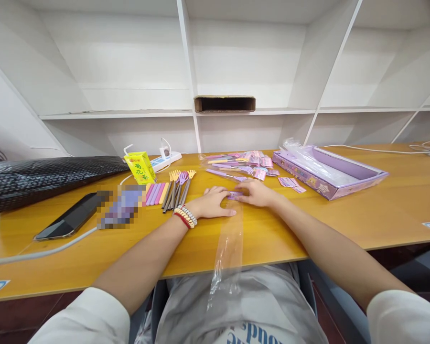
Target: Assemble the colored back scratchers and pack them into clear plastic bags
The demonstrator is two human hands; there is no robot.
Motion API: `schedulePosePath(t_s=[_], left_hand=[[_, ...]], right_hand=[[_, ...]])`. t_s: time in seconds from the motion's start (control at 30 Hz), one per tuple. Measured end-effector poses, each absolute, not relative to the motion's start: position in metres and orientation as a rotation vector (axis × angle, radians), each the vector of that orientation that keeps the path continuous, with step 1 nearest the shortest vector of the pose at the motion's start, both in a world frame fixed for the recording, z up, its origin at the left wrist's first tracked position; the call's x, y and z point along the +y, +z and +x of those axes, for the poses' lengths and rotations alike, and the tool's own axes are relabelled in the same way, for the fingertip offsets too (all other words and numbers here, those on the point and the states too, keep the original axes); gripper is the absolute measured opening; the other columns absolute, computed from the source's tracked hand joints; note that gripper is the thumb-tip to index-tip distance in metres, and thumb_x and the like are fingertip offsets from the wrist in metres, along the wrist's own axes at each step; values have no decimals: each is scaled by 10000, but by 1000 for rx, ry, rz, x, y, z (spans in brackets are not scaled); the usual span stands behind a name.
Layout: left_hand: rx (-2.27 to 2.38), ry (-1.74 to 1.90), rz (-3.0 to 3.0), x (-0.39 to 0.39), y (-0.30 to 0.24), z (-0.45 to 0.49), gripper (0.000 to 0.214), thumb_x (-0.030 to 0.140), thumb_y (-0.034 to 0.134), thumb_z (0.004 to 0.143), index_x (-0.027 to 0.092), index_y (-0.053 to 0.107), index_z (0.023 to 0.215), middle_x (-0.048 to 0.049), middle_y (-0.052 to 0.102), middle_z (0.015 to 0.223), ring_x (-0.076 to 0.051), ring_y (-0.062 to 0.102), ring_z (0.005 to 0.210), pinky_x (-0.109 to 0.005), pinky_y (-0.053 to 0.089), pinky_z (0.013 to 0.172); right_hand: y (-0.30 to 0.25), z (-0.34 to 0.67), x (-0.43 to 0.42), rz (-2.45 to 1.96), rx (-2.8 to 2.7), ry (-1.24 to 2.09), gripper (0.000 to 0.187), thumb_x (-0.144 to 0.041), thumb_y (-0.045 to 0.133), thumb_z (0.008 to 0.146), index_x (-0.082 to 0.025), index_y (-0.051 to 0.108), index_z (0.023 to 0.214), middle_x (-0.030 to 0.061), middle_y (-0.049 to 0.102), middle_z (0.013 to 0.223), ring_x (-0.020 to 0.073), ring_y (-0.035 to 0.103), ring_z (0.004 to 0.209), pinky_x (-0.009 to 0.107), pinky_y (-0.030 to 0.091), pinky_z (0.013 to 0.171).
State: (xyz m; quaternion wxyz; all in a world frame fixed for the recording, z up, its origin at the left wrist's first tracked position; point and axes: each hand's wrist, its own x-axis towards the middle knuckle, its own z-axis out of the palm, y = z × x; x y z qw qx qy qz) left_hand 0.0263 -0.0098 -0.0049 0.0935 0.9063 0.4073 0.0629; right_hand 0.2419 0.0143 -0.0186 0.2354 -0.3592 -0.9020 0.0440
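My left hand (215, 203) lies at the left edge of a long clear plastic bag (230, 234), its thumb stretched across the film and its fingers curled at the top. My right hand (257, 192) has its fingertips closed on a small purple printed card (233, 195) at the bag's upper end. The bag runs down over the table edge onto my lap. Left of my hands lie back scratchers (179, 188) with claw heads and metal rods, beside a row of coloured handles (155, 194). Bagged back scratchers (232, 165) lie beyond my hands.
A purple box (329, 193) with clear bags (308, 160) stands right; loose printed cards (291, 184) lie nearer. To the left are a yellow drink carton (141, 168), a power strip (166, 161), a phone (69, 217), a cable (43, 254) and a black wrapped bundle (53, 179). White shelves (251, 57) rise behind.
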Motion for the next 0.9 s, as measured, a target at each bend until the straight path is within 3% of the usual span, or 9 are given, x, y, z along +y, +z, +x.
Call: schedulePosePath(t_s=[0.2,0.53,0.63,0.77,0.9], left_hand=[[1090,227,2694,-9,-3,24,679,612,555,697,208,465,1236,-91,495,1263,-270,405,1179,-415,269,997],[1080,427,2544,-11,-7,25,879,613,604,661,184,312,1370,-146,407,1362,-308,402,1217,-433,301,997],[1140,643,2427,-9,-8,28,706,567,514,766,160,372,1325,-144,458,1320,-272,471,1155,-402,363,948],[1117,663,2372,-5,-8,29,368,477,499,802,157,595,958,-70,640,952,-199,582,858,-329,439,774],[1099,743,2310,-3,-9,30,205,364,526,794,162,560,810,-18,609,774,-143,549,699,-276,431,663]], right_hand=[[-16,243,14,-1064,-2501,230,275,-214,571,765,-179,650,1026,60,692,891,166,622,784,268,449,727],[-21,243,15,-1038,-2321,226,340,-101,519,726,-172,643,1034,40,687,800,146,612,712,264,453,697],[-20,240,14,-991,-2162,336,299,-107,522,724,-159,640,995,38,675,792,135,597,693,265,450,685],[-20,237,14,-930,-1954,717,224,-190,573,721,-150,610,939,23,647,725,125,578,646,262,444,639],[-22,234,17,-904,-1787,1045,229,-246,607,694,-151,567,899,-8,605,633,101,529,546,244,405,551]])
